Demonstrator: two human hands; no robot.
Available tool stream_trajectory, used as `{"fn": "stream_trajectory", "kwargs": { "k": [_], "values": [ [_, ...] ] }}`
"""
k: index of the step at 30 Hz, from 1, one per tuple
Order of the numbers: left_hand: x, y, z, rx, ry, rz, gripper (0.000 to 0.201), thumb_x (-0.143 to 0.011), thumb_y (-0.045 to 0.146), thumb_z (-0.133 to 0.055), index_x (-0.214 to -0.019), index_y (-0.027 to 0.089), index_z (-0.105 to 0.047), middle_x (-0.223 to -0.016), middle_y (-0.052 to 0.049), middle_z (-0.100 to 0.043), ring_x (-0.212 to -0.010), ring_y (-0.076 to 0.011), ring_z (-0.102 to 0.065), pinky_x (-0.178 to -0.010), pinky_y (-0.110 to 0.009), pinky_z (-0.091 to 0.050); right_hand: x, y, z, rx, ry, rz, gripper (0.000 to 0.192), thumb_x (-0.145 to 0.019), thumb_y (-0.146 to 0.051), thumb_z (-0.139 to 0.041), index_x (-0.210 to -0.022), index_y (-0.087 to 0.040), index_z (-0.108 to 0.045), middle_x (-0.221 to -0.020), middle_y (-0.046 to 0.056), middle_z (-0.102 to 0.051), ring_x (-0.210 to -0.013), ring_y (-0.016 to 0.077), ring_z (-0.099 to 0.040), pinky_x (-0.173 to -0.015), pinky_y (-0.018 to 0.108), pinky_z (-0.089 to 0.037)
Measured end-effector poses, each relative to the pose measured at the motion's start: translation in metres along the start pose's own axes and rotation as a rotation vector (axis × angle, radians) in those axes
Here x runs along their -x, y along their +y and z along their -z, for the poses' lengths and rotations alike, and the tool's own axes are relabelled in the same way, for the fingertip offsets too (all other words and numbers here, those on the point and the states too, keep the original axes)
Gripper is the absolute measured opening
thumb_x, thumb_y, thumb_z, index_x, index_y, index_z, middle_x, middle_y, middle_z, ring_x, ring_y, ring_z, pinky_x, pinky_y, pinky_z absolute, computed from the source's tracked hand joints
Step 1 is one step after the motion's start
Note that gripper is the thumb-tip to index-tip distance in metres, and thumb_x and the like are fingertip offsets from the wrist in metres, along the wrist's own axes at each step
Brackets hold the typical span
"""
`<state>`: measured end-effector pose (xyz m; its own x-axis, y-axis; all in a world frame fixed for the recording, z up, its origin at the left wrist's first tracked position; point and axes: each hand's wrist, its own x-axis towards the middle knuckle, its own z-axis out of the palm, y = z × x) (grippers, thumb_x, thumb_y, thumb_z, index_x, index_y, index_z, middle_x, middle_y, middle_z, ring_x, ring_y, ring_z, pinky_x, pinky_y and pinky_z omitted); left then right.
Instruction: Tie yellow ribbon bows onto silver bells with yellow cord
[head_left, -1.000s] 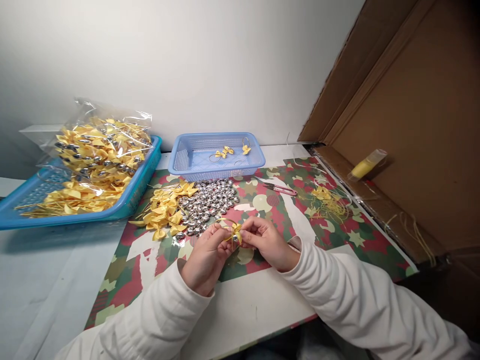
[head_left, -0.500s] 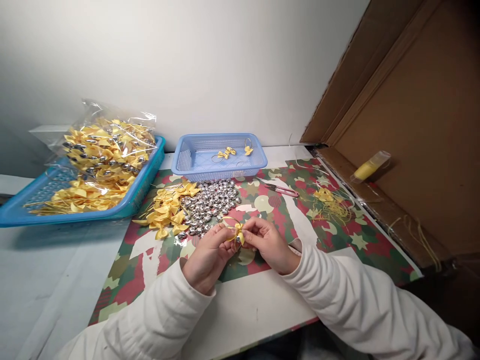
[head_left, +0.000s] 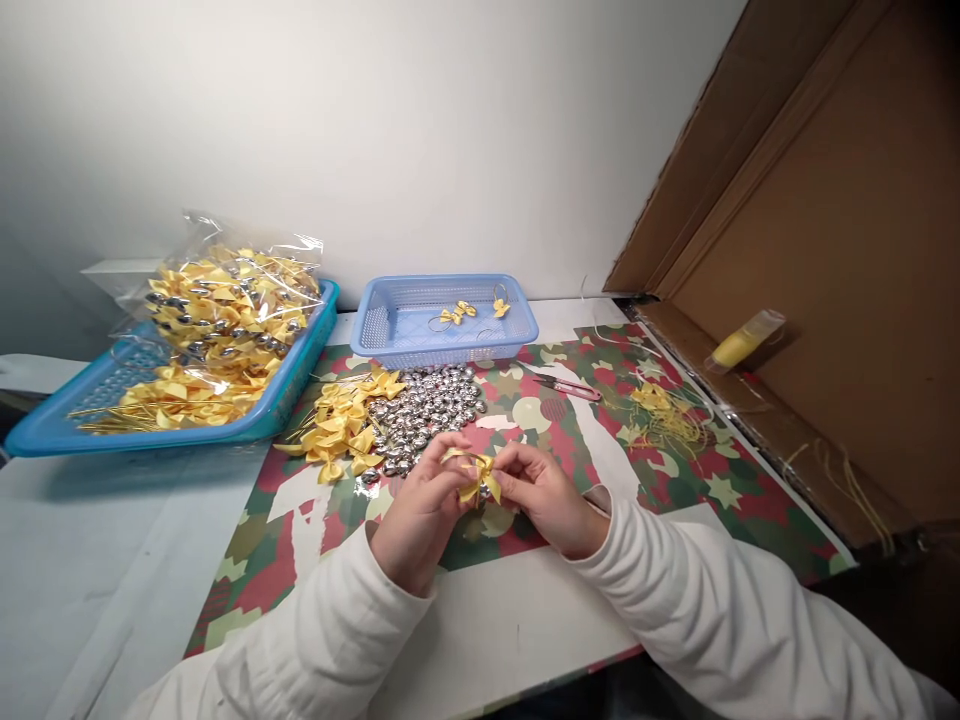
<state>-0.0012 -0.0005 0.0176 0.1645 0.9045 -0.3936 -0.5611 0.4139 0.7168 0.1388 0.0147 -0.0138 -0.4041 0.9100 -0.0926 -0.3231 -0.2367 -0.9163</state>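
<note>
Between my two hands is a yellow ribbon bow (head_left: pixel 478 478) with a thin cord loop on it. My left hand (head_left: pixel 425 508) pinches its left side, and my right hand (head_left: pixel 546 497) grips its right side between thumb and forefinger. A bit of silver shows beneath the bow, partly hidden by the fingers. Just beyond my left hand lie a pile of shiny silver bells or beads (head_left: pixel 431 410) and a heap of yellow ribbon bows (head_left: pixel 341 425) with gold cords.
A light blue basket (head_left: pixel 442 353) at the back holds a few finished-looking bows. At left, a larger blue basket (head_left: pixel 172 440) carries loose bows and a filled clear bag (head_left: pixel 232 300). Pink-handled thread snips (head_left: pixel 574 388), thread scraps (head_left: pixel 671 415) and a yellow tube (head_left: pixel 742 342) are to the right.
The bow has turned in my fingers and its ribbon tails look more spread. My left fingers have lifted slightly around the cord loop. The whole view has shifted a little.
</note>
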Motion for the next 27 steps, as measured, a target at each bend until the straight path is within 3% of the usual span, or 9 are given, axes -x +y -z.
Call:
{"fn": "stream_trajectory", "kwargs": {
  "k": [4, 7, 12, 20, 27],
  "values": [
    [-0.001, 0.001, 0.002, -0.149, -0.005, -0.103, 0.029, -0.059, 0.014, -0.069, -0.088, 0.021, -0.071, -0.075, -0.001, -0.064, -0.069, -0.0143, -0.058, -0.063, -0.026, -0.046, 0.001, -0.001, 0.002, -0.006, -0.012, -0.003, 0.032, -0.070, -0.043, -0.074, -0.069, -0.017, -0.054, -0.057, -0.006, -0.050, -0.049, 0.0055, -0.040, -0.048, 0.020, -0.033],
    [-0.004, 0.001, 0.008, -0.247, -0.071, -0.125, 0.023, -0.061, 0.016, -0.069, -0.082, 0.019, -0.075, -0.078, -0.004, -0.066, -0.073, -0.0161, -0.057, -0.066, -0.026, -0.044, 0.001, -0.002, 0.003, 0.000, -0.027, 0.012, 0.031, -0.072, -0.043, -0.073, -0.069, -0.018, -0.054, -0.057, -0.006, -0.048, -0.050, 0.0061, -0.041, -0.049, 0.021, -0.035],
    [-0.007, 0.002, 0.017, -0.349, -0.186, -0.178, 0.005, -0.067, 0.017, -0.067, -0.069, 0.018, -0.072, -0.071, -0.001, -0.058, -0.068, -0.0122, -0.050, -0.062, -0.022, -0.039, 0.000, -0.003, 0.005, 0.078, -0.023, 0.029, 0.031, -0.071, -0.043, -0.072, -0.069, -0.017, -0.057, -0.057, -0.005, -0.051, -0.051, 0.0068, -0.044, -0.050, 0.022, -0.037],
    [-0.004, 0.007, 0.007, -0.171, -0.201, -0.108, 0.025, -0.066, 0.019, -0.072, -0.061, 0.017, -0.048, -0.064, 0.005, -0.043, -0.054, -0.0072, -0.037, -0.054, -0.020, -0.035, -0.002, 0.000, 0.006, 0.056, -0.019, 0.016, 0.031, -0.069, -0.043, -0.073, -0.069, -0.017, -0.057, -0.060, -0.003, -0.057, -0.053, 0.0074, -0.048, -0.051, 0.021, -0.040],
    [-0.005, 0.008, 0.008, -0.098, -0.206, -0.097, 0.026, -0.065, 0.017, -0.073, -0.063, 0.017, -0.047, -0.068, 0.004, -0.045, -0.057, -0.0083, -0.046, -0.057, -0.022, -0.042, -0.002, -0.004, 0.006, 0.081, -0.017, 0.052, 0.029, -0.071, -0.042, -0.072, -0.069, -0.017, -0.057, -0.059, -0.004, -0.056, -0.052, 0.0079, -0.049, -0.051, 0.022, -0.043]
  ]
}}
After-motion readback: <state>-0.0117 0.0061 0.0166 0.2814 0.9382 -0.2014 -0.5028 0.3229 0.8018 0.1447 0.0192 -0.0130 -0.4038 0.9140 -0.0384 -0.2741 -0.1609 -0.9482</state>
